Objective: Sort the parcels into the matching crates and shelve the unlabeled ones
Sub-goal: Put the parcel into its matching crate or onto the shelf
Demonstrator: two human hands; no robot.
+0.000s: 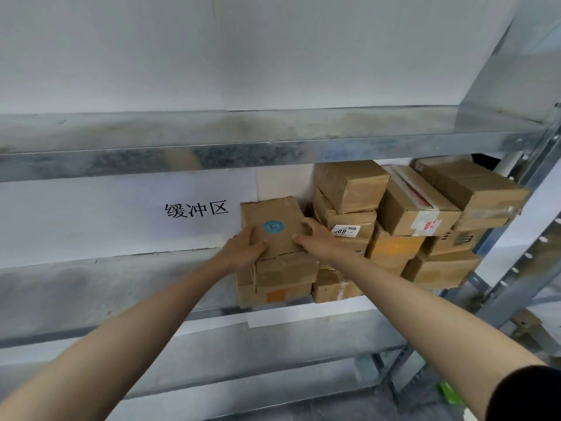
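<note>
A brown cardboard parcel (273,217) with a round teal sticker sits tilted on top of a short stack of boxes (282,281) on the middle metal shelf (106,287). My left hand (244,252) grips its lower left corner. My right hand (315,237) holds its right edge. Both arms reach up from the bottom of the view. To the right, several more taped brown parcels (416,205) are piled against the back wall, one carrying a white label (344,230).
A white sign with black characters (195,209) hangs on the back wall left of the parcels. An upper metal shelf (243,141) runs above the pile. A perforated steel upright (528,238) stands at the right. A lower shelf (273,344) lies below.
</note>
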